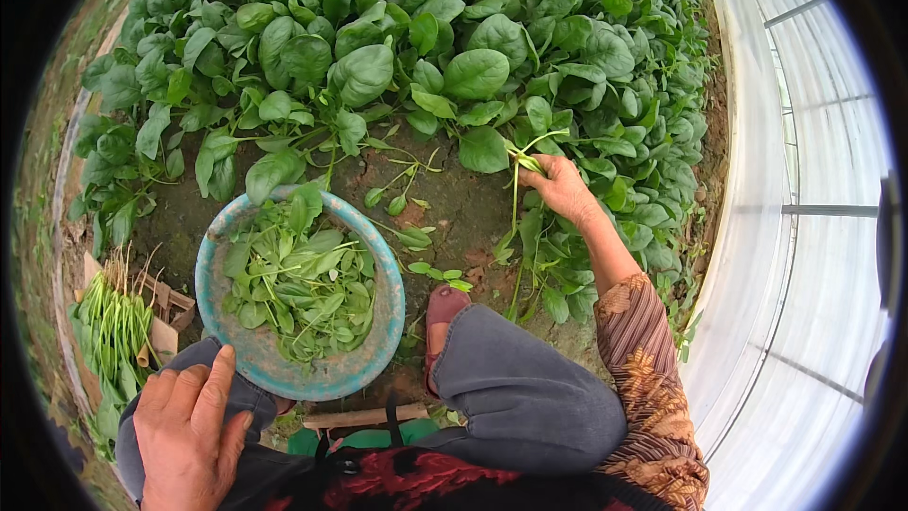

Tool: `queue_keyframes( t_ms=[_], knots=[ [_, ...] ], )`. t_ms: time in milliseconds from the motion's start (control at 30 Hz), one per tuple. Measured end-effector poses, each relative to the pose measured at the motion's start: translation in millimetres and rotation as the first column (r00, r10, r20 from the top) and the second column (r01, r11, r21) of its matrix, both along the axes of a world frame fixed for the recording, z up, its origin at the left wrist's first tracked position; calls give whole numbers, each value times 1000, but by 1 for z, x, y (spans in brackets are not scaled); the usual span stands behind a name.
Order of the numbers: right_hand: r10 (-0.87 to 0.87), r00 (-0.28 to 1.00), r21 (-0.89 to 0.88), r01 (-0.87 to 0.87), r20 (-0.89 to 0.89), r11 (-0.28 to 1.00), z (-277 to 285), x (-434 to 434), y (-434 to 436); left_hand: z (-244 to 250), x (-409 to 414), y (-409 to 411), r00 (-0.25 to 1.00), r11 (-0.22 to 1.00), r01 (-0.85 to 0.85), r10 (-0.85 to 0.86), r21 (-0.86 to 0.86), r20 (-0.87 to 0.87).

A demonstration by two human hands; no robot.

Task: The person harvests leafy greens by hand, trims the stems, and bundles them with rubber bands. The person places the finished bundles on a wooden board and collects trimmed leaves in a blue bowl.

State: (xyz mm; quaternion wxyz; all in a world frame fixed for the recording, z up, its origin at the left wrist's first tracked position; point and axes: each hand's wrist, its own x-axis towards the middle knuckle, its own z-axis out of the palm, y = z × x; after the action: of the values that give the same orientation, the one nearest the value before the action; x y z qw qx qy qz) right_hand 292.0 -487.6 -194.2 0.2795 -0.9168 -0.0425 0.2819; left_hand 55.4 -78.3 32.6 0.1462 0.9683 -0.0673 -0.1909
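My right hand is closed around a few pale green stems of leafy plants at the right edge of the bare patch. Some of their leaves hang below the hand; whether they are still rooted cannot be seen. Over my left knee is my left hand, with index finger and thumb apart and nothing in it. A worn turquoise basin sits on the soil between my feet. Loose green leaves and small plants lie inside it. Ahead grows a dense bed of spinach-like plants with broad, dark leaves.
Left of the basin lies a bundle of pulled greens, roots upward, beside cardboard pieces. Translucent plastic sheeting on a metal frame walls the right side. Bare soil with stray seedlings separates the basin from the bed. My right shoe stands there.
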Motion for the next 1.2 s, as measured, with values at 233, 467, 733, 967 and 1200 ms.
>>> queue_keyframes(
  t_ms=[233,467,733,967,1200],
  knots=[
    [-68,992,356,26,106,934,47,16,-26,1,-2,-2,1000,1000,12,-12,-16,8],
    [-142,990,136,140,12,981,29,-7,-99,3,-10,2,1000,1000,9,-9,8,22],
    [-470,875,746,237,114,622,75,-8,-90,0,-21,7,999,999,30,-31,13,42],
    [-547,712,853,-138,439,504,185,-19,-72,-1,-23,9,995,998,61,-61,3,74],
    [5,945,-46,11,326,999,201,-67,56,0,-27,9,998,1000,26,-27,16,60]
  ],
)
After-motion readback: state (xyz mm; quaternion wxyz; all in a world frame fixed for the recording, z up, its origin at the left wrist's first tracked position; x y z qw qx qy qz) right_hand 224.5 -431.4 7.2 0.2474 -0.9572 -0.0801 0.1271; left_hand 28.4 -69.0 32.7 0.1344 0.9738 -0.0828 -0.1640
